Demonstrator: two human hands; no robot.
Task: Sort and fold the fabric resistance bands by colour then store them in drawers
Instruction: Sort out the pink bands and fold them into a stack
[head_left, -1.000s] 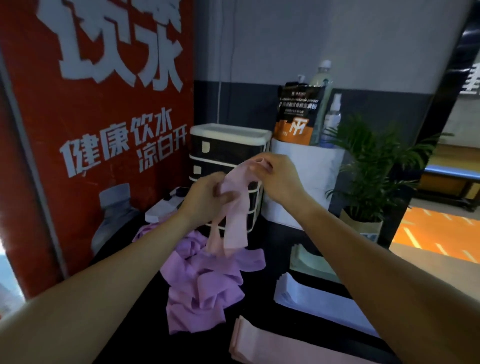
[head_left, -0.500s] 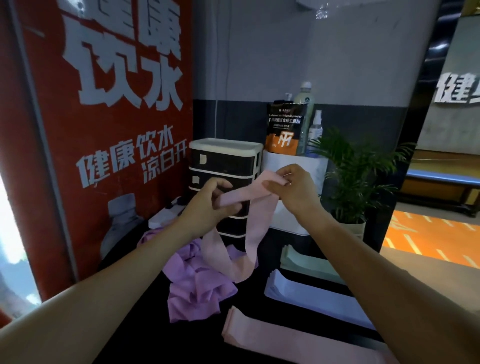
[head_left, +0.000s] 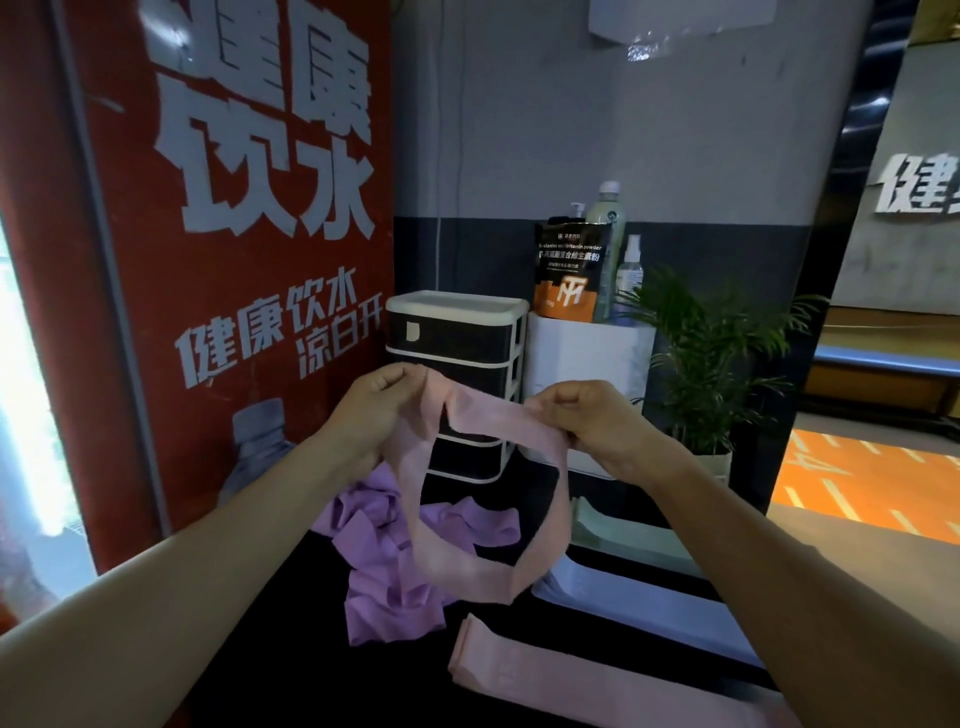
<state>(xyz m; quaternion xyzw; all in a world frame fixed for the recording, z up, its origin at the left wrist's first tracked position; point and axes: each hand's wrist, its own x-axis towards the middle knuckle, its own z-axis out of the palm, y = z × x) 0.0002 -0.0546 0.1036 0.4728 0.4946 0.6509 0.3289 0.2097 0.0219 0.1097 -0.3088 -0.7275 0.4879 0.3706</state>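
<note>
I hold a pink fabric band (head_left: 485, 577) up as an open loop above the black table (head_left: 291, 618). My left hand (head_left: 371, 410) pinches its upper left end and my right hand (head_left: 592, 423) pinches its upper right end. Under the loop lies a crumpled heap of purple bands (head_left: 387, 566). Flat folded stacks lie to the right: pink (head_left: 561, 680) nearest, pale lilac (head_left: 639, 608) behind it, mint green (head_left: 623, 535) furthest. A small black-and-white drawer unit (head_left: 457, 358) stands behind my hands, its drawers closed.
A red poster panel (head_left: 234, 234) walls off the left side. Beside the drawers a white box (head_left: 587, 353) carries a black pouch (head_left: 569, 270) and bottles (head_left: 608, 228). A potted palm (head_left: 711, 364) stands at the table's right end.
My hands have moved apart and stretched the pink band from a bunched strip into a wide hanging loop. The camera has tilted upward.
</note>
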